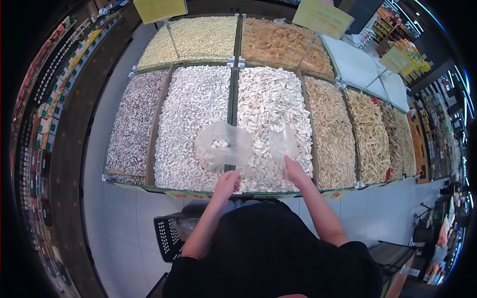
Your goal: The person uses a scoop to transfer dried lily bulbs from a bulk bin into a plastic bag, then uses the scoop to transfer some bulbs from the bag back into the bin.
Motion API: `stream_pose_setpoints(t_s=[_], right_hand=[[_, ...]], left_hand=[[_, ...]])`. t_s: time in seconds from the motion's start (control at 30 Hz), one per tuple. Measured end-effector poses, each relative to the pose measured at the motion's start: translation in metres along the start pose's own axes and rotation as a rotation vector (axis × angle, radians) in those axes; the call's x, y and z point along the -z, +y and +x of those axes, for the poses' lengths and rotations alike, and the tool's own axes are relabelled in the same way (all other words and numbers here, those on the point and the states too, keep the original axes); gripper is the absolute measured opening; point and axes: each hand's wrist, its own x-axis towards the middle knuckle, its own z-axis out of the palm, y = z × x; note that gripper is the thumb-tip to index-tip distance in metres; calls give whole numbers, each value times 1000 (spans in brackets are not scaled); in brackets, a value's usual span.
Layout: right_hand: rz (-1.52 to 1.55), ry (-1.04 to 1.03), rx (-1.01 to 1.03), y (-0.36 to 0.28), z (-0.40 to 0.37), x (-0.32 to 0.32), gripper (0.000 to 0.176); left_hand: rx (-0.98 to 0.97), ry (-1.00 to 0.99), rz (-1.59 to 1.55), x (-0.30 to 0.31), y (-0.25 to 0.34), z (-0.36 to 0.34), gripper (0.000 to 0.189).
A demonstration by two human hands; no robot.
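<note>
My left hand point(227, 183) is closed at the lower edge of a thin, translucent plastic bag point(237, 144). The bag spreads over the divider between a bin of small white pieces point(194, 99) and a bin of flat, cream-white slices point(271, 94). A few white pieces show at the bag's middle. In my right hand point(295, 171) is a clear plastic scoop point(283, 141), its handle toward me and its blade over the cream-white slices. Both hands are above the front edge of the bins.
Neighbouring bins hold dark-and-white pieces point(136, 119), tan slices point(330, 126) and pale strips point(367, 129). Yellow signs point(323, 19) stand on posts at the back. A black basket point(168, 238) is low at left. Shelves line both sides.
</note>
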Motion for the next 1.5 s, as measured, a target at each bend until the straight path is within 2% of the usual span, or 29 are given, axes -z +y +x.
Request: stream_pose_setpoints(t_s=[0.07, 0.17, 0.37, 0.47, 0.57, 0.7, 0.87, 0.9, 1.07, 1.17, 1.27, 1.5], right_hand=[[223, -57, -41, -1, 2, 0, 46], [279, -24, -10, 7, -2, -3, 43], [250, 41, 66, 21, -18, 9, 40], [137, 48, 81, 4, -43, 19, 38], [8, -12, 112, -35, -87, 25, 37], [-13, -213, 88, -83, -127, 24, 35], [-103, -365, 99, -115, -141, 7, 34], [-170, -355, 132, -118, -139, 0, 35], [-582, -241, 323, -132, -135, -36, 36], [-960, -72, 632, -131, -129, -56, 37], [-1135, 3, 601, -137, -132, -75, 38], [-1145, 58, 639, -138, -136, -85, 38]], left_hand=[[-15, 4, -17, -2, 2, 2, 35], [-41, 12, -32, -4, 5, 4, 35], [-38, 29, -55, 2, 3, 4, 34], [-20, 43, -45, 5, 4, 1, 34], [-39, 59, -18, 7, 4, 2, 35], [-88, 93, 31, 11, 5, 13, 42], [30, 179, 41, 9, 43, 18, 58], [70, 191, 11, 10, 49, 19, 61], [36, 226, 97, 11, 57, 21, 63], [9, 247, 121, 12, 58, 19, 62], [-34, 255, 122, 14, 58, 19, 60], [-223, 271, 187, 18, 49, 30, 48]])
